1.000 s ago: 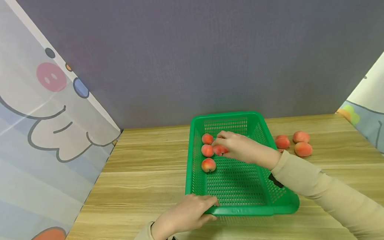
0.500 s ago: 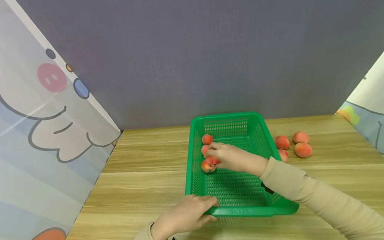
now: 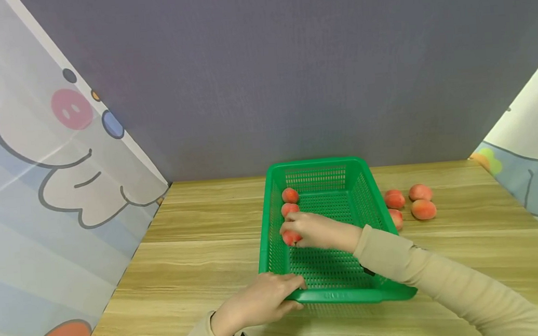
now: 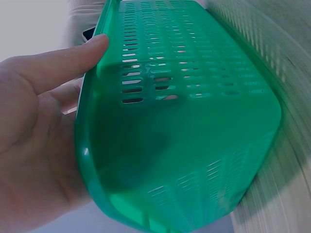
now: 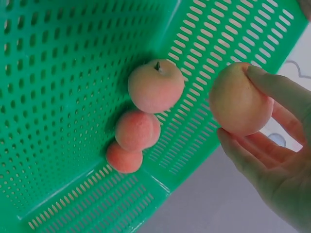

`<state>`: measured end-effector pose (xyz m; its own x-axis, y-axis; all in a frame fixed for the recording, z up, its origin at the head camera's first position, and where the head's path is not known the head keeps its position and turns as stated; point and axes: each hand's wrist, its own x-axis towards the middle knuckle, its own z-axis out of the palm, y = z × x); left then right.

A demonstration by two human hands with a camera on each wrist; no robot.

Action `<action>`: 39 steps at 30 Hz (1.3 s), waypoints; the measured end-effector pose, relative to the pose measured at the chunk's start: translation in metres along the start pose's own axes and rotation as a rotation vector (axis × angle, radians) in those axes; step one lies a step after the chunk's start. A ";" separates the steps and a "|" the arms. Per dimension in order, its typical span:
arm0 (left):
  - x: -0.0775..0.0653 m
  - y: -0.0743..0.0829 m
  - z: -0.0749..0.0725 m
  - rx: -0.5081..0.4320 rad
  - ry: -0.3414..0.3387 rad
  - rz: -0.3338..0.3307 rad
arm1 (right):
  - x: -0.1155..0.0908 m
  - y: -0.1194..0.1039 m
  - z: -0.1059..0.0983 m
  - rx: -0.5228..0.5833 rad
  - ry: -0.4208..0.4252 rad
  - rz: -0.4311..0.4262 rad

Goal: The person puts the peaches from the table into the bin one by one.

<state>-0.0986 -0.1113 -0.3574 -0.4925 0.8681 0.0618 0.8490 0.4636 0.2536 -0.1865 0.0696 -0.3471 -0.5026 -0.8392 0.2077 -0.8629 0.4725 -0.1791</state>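
A green plastic basket (image 3: 343, 294) stands on the table. At its near left corner my left hand (image 3: 264, 298) grips the rim; in the left wrist view the thumb (image 4: 90, 51) lies against the outside of the basket wall. Above the basket's left side, my right hand (image 3: 320, 231) holds a peach (image 5: 240, 99) between thumb and fingers. Along the left wall inside lie a far peach (image 3: 290, 195), a middle peach (image 3: 290, 209) and a nearer fruit with a short stem (image 5: 155, 86). From the head view, the hand and held peach hide that nearer fruit.
Several more peaches (image 3: 424, 209) lie on the wooden table (image 3: 199, 235) to the right of the basket. A grey wall (image 3: 262, 74) rises behind the table, and printed cartoon sheets (image 3: 42, 215) hang at both sides.
My right hand has moved left and toward the near side with its peach, from beside the middle peach to over the nearest fruit. The left hand stays on the rim.
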 end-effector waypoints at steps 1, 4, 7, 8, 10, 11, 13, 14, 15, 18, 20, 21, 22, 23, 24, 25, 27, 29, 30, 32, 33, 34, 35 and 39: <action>0.000 0.000 0.000 -0.001 0.000 0.001 | 0.001 -0.001 0.001 0.001 -0.012 0.007; 0.001 0.000 0.000 -0.002 0.001 0.007 | 0.002 -0.002 0.005 -0.014 -0.042 0.017; 0.001 0.000 0.000 0.000 0.002 0.011 | 0.003 -0.003 0.009 -0.025 -0.059 0.017; 0.001 0.000 0.000 0.001 0.002 0.012 | 0.003 -0.003 0.011 -0.028 -0.065 0.016; 0.001 -0.001 0.000 0.006 0.003 0.011 | 0.004 -0.002 0.015 -0.032 -0.078 0.013; 0.001 -0.001 0.001 0.008 0.002 0.009 | 0.004 -0.002 0.016 -0.030 -0.086 0.013; 0.001 -0.001 0.001 0.010 0.003 0.008 | 0.004 -0.001 0.020 -0.028 -0.103 0.011; 0.001 -0.001 0.001 0.014 0.005 0.009 | 0.004 -0.001 0.022 -0.030 -0.109 0.010; 0.001 -0.001 0.001 0.016 0.007 0.010 | 0.004 -0.001 0.024 -0.032 -0.113 0.009; 0.000 -0.002 0.001 0.010 0.015 0.019 | 0.004 -0.001 0.028 -0.035 -0.122 0.006; 0.000 -0.003 0.002 0.012 0.028 0.036 | 0.004 -0.002 0.030 -0.040 -0.130 0.004; 0.000 -0.003 0.002 0.010 0.031 0.040 | 0.004 -0.002 0.031 -0.043 -0.139 0.005; 0.000 -0.003 0.002 0.012 0.034 0.043 | 0.004 -0.003 0.031 -0.045 -0.149 0.005; 0.000 -0.003 0.002 0.011 0.037 0.046 | 0.003 -0.003 0.032 -0.047 -0.159 0.006; 0.000 -0.003 0.002 0.016 0.039 0.047 | 0.003 -0.004 0.033 -0.049 -0.170 0.007; 0.000 -0.003 0.002 0.016 0.040 0.047 | 0.003 -0.004 0.033 -0.050 -0.181 0.010; 0.000 -0.003 0.002 0.014 0.036 0.038 | 0.003 -0.005 0.034 -0.047 -0.195 0.014; 0.000 -0.003 0.003 0.015 0.038 0.039 | 0.003 -0.005 0.035 -0.045 -0.204 0.018; 0.000 -0.003 0.003 0.018 0.040 0.039 | 0.003 -0.005 0.036 -0.043 -0.207 0.021; 0.000 -0.002 0.002 0.017 0.043 0.041 | 0.004 -0.005 0.037 -0.041 -0.212 0.027; 0.000 -0.002 0.002 0.016 0.045 0.043 | 0.004 -0.005 0.037 -0.043 -0.213 0.029; 0.000 -0.002 0.002 0.015 0.045 0.043 | 0.004 -0.005 0.038 -0.045 -0.215 0.031; 0.000 -0.002 0.002 0.016 0.045 0.044 | 0.004 -0.005 0.038 -0.047 -0.216 0.031; 0.000 -0.002 0.003 0.013 0.044 0.045 | 0.004 -0.006 0.040 -0.059 -0.213 0.024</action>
<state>-0.1001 -0.1121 -0.3604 -0.4611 0.8799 0.1149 0.8729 0.4265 0.2371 -0.1814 0.0523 -0.3838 -0.5060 -0.8625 -0.0045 -0.8556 0.5026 -0.1241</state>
